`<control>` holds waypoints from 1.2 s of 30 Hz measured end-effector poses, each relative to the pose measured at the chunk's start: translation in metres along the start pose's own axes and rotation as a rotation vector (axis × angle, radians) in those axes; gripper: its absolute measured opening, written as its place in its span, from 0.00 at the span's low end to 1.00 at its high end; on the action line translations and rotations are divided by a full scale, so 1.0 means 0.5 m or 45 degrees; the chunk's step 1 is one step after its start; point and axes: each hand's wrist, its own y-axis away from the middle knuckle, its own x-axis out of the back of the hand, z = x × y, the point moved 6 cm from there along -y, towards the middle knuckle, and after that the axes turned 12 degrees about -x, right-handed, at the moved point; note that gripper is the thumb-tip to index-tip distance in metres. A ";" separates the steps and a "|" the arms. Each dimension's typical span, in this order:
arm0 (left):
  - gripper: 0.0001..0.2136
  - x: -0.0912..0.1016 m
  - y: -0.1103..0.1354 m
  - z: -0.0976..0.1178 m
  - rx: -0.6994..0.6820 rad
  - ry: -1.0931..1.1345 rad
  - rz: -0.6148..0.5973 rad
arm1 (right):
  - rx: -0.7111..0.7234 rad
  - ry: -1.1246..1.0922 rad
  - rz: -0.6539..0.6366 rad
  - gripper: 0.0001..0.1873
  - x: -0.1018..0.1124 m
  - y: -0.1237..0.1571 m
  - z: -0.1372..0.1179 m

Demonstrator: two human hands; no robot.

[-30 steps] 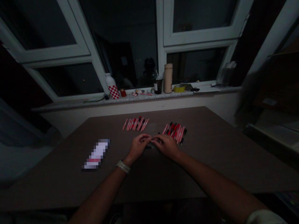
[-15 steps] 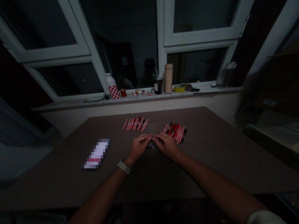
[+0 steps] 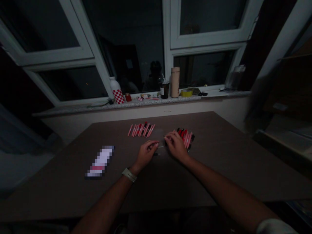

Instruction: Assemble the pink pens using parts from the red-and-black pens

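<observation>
My left hand [image 3: 147,151], with a watch [image 3: 129,175] at its wrist, is closed in a pinch above the table. What it holds is too small and dark to name. My right hand [image 3: 175,145] is a short way to the right, thumb and fingers pinched at a small dark tip I cannot identify. A thin pale stick [image 3: 161,147] shows between the hands, and a short black piece [image 3: 155,154] lies below it. Beyond my left hand is a row of pink, red and black pens [image 3: 141,129]. A second group of pens [image 3: 186,139] lies partly behind my right hand.
A blurred-out phone-like slab [image 3: 100,162] lies on the brown table [image 3: 207,182] at left. On the windowsill [image 3: 136,104] stand a checkered bottle [image 3: 118,91], a red jar [image 3: 128,97], a dark cup [image 3: 164,90], a beige flask [image 3: 175,83] and yellow tape [image 3: 186,93].
My hands have come apart: the right one moved slightly up and away from the left, whose place is nearly the same. The pale stick between them now shows.
</observation>
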 end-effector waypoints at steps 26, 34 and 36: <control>0.09 -0.013 0.004 -0.004 -0.086 -0.183 -0.135 | -0.076 -0.281 -0.425 0.10 -0.041 0.019 -0.022; 0.11 -0.012 0.004 -0.009 -0.018 -0.108 -0.128 | -0.088 -0.354 -0.446 0.11 -0.042 0.017 -0.021; 0.12 -0.013 0.005 -0.012 0.013 -0.083 -0.124 | -0.109 -0.365 -0.422 0.10 -0.041 0.017 -0.019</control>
